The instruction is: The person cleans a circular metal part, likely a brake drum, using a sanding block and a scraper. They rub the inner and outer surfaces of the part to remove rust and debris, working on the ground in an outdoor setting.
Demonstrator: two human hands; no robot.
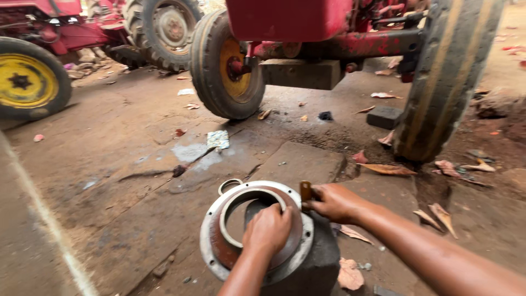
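A round grey metal flange with a rusty inner face and a large centre hole rests on a dark stone block. My left hand presses down on the right part of its inner ring, fingers curled over the edge. Just past the flange's right rim, my right hand grips a small tool with a brown handle that stands upright against the rim. A thin metal ring lies on the ground behind the flange.
A red tractor stands ahead with its yellow-hubbed front wheel and another tyre on the right. A second tractor's wheel is at far left. Dry leaves, a dark brick and scraps lie on the oily concrete floor.
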